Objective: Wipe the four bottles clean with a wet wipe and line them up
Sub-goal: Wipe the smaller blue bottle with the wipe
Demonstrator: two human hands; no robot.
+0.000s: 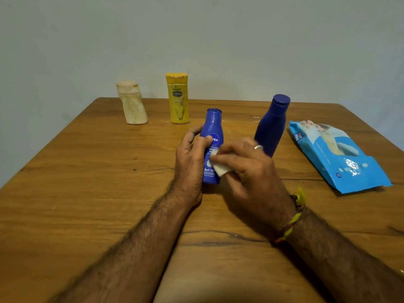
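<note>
Right hand [247, 169] presses wet wipe [220, 169] against Nivea bottle [213, 132].
Left hand [192, 158] grips the bottle at its 9 o'clock side, upright on tabletop [87, 171].

Both forearms are seen bare and hairy; a silver ring [258, 147] is worn on the right hand [251, 171], a yellow-and-red thread band [291, 221] at its wrist.

The right hand [247, 171] is motion-blurred and hides the dark blue bottle's [271, 125] base.

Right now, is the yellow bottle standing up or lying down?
Standing up. The yellow bottle rests on its base near the far edge of the table, cap on top, beside the cream bottle.
</note>
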